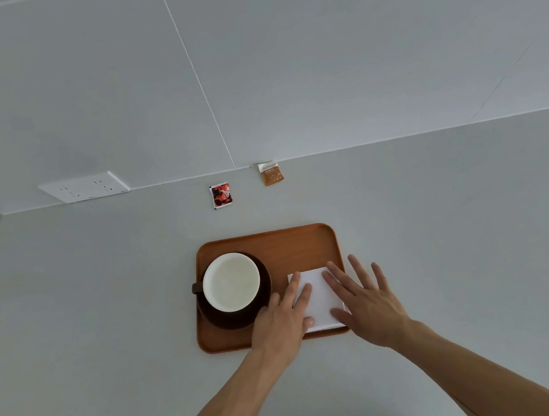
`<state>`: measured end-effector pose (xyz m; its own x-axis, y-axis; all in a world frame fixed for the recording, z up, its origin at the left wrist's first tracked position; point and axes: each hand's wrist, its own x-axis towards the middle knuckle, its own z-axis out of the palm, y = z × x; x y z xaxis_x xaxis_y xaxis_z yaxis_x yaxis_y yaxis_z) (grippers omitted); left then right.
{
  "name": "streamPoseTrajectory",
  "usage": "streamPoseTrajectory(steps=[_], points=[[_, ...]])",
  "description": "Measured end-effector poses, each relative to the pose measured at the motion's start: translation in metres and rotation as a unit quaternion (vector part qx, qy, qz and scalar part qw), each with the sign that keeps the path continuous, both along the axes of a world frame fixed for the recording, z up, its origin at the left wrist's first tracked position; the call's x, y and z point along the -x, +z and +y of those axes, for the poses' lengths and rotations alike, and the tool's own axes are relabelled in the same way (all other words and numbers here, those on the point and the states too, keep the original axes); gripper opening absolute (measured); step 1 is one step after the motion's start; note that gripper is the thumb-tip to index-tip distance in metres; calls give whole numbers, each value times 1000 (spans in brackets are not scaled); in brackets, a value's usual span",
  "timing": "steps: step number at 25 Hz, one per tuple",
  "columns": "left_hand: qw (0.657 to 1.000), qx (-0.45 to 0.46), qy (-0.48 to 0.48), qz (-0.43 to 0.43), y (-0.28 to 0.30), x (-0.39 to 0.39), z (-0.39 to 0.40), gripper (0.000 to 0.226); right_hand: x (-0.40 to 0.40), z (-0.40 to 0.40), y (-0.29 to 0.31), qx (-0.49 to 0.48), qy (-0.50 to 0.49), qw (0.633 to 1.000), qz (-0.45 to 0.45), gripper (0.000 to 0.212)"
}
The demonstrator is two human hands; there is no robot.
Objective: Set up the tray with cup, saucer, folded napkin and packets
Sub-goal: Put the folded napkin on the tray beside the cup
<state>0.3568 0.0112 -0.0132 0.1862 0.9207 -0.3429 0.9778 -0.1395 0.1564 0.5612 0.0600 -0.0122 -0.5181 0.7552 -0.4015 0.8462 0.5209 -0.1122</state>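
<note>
Left hand [284, 319] and right hand [365, 296] flat, fingers spread, pressing on folded napkin [318, 300] at tray's [270, 242] right side, nothing gripped. Cup [231, 282] on saucer [266, 297] at tray's left. Red packet [221, 195] and brown packet [271, 173] off-tray, far on countertop [105, 295] near wall.

Pale grey counter [109, 329] with a wooden tray [270, 242], plus a red packet [221, 195] and brown packet [271, 173] near the wall.
</note>
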Motion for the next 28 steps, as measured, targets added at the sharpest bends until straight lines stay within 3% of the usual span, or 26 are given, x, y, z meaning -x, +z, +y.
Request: streamPoseTrajectory(steps=[13, 20, 23, 28], points=[[997, 61, 1, 40, 5, -5, 1, 67, -6, -6, -6, 38, 4, 999, 5, 70], [994, 68, -4, 82, 36, -14, 18, 52, -1, 10, 16, -7, 33, 999, 27, 62], [999, 31, 17, 30, 58, -7, 20, 41, 5, 20, 27, -12, 29, 997, 67, 50], [987, -14, 87, -137, 94, 43, 32, 28, 29, 49, 45, -33, 36, 993, 109, 38]])
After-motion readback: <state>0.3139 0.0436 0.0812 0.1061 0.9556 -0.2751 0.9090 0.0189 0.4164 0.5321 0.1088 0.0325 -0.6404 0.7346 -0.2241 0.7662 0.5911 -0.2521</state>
